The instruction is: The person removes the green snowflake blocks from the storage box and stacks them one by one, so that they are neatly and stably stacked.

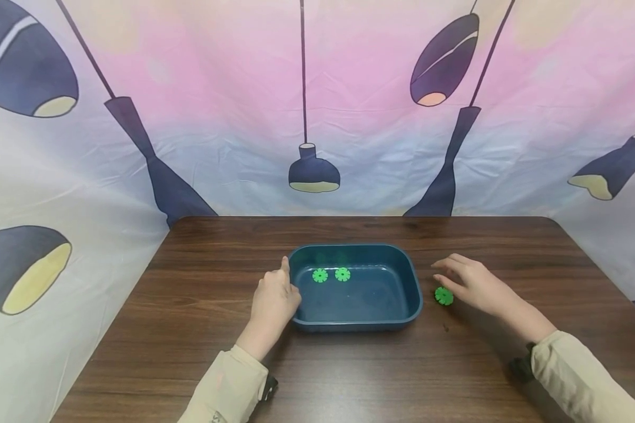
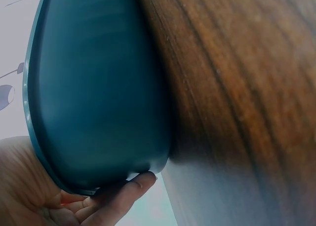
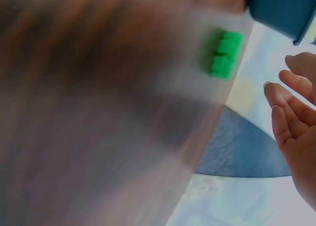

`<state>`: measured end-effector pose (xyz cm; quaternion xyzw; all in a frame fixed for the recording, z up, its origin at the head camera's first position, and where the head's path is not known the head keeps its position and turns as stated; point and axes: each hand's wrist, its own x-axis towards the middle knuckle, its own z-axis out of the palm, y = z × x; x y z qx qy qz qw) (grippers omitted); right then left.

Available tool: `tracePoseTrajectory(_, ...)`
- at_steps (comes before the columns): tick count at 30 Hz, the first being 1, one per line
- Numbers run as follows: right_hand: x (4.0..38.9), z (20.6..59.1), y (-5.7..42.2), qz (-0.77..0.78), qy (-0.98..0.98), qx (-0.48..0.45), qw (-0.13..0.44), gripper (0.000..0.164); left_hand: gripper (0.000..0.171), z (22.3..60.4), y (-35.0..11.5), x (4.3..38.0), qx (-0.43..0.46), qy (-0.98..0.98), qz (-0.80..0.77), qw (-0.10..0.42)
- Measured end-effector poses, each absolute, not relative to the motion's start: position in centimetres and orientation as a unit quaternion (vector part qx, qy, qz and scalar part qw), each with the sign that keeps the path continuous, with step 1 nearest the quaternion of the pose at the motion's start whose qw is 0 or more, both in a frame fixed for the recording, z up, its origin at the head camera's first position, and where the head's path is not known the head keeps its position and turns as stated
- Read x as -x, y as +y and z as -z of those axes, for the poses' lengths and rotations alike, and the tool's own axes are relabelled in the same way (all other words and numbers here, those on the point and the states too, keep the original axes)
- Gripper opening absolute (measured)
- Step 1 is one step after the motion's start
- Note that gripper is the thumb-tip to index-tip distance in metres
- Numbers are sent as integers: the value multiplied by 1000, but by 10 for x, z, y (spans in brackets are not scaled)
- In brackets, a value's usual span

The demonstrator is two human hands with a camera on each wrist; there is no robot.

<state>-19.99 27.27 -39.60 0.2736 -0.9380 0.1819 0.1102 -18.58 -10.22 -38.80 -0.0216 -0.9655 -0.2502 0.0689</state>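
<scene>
head view: your left hand (image 1: 275,298) grips the left end of the tray (image 1: 349,323); your right hand (image 1: 477,285), fingers relaxed, nothing held, hovers by a green disc (image 1: 444,296) toward the right edge of the table (image 1: 571,282). a hasty fingertip could flick it away.

The head view is bright and evenly lit, with pale glare on the near part of the desk (image 1: 338,382) and glints on the floor of the tub (image 1: 357,324). The left wrist view is dimmer, its desk hazy low down. In the right wrist view the desk smears into blur, dark shadow crossing it; the green piece (image 3: 227,55) looks fuzzy, the fingers (image 3: 280,124) crisper
</scene>
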Motion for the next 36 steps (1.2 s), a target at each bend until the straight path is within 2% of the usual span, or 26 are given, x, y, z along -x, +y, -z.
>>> tracePoseTrajectory(13, 216, 371, 218, -238, -914, -310, 105, 27, 62, 387, -103, 184, 6, -966, 252, 54)
tracePoseTrajectory(16, 220, 369, 200, -234, -915, -319, 80, 33, 61, 386, -103, 184, 5, -966, 252, 58)
tracePoseTrajectory(22, 226, 370, 167, -221, -921, -321, -7, 45, 61, 384, -101, 184, 7, -964, 258, 66)
tracePoseTrajectory(29, 230, 380, 136, -197, -926, -322, -14, 45, 60, 387, -103, 185, 12, -962, 265, 68)
tracePoseTrajectory(36, 231, 387, 113, -168, -939, -295, -55, 49, 59, 387, -105, 185, 8, -961, 270, 65)
